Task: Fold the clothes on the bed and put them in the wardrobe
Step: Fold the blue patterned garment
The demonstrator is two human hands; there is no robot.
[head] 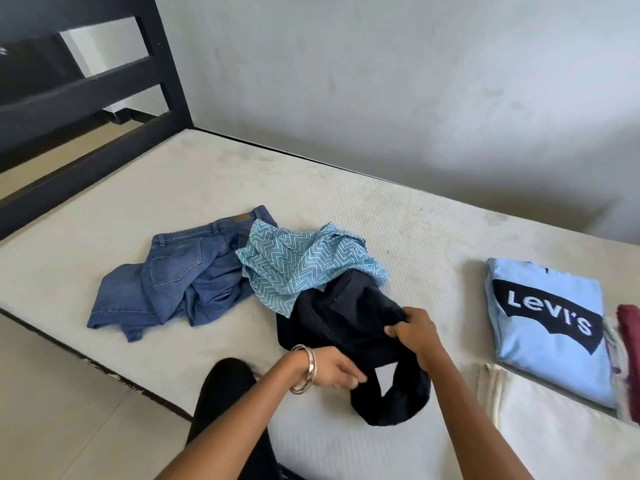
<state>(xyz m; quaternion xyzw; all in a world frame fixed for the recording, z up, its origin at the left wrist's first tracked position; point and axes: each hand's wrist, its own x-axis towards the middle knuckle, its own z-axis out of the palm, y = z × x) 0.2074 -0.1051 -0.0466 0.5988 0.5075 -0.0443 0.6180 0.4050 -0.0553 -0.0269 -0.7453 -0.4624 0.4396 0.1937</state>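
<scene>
Head view: the bed (207,188) carries everything, its bare mattress against the wall. At 10 o'clock I log blue jeans (180,278), crumpled; the patterned teal shirt (298,265) overlaps them and the black garment (349,327), so I judge lifting the black piece may drag it. At 3 o'clock a folded Levi's tee (547,327) sits stacked, apparently done. A cream cloth (540,431) lies at 4 o'clock. The right hand (414,329) pinches the black garment's upper edge, fingers curled; the left hand (334,370), bangle (304,368) on wrist, touches its near edge, fingers loosely extended, probably to straighten it.
</scene>
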